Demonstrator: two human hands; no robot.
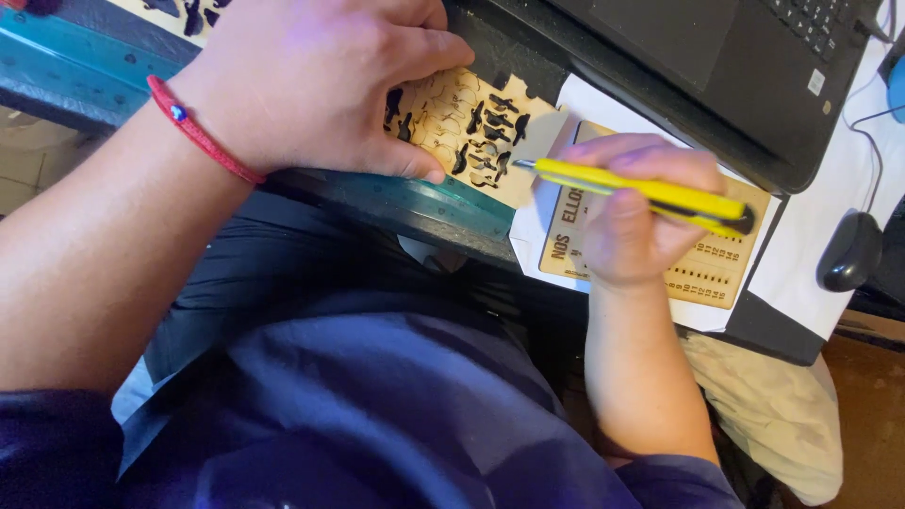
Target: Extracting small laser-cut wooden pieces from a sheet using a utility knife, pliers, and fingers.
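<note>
My left hand (320, 80) lies flat on a thin laser-cut wooden sheet (471, 127) with several small cut-out shapes, pressing it onto a dark cutting mat (415, 203). A red cord bracelet is on that wrist. My right hand (632, 212) grips a yellow utility knife (650, 193) like a pen. The knife's metal tip touches the sheet's right edge, close to my left thumb.
An engraved wooden plaque (721, 273) on white paper (811, 236) lies under my right hand. A black laptop (716, 66) sits behind it, and a black mouse (851, 250) at the right. My lap, in blue clothing, fills the foreground.
</note>
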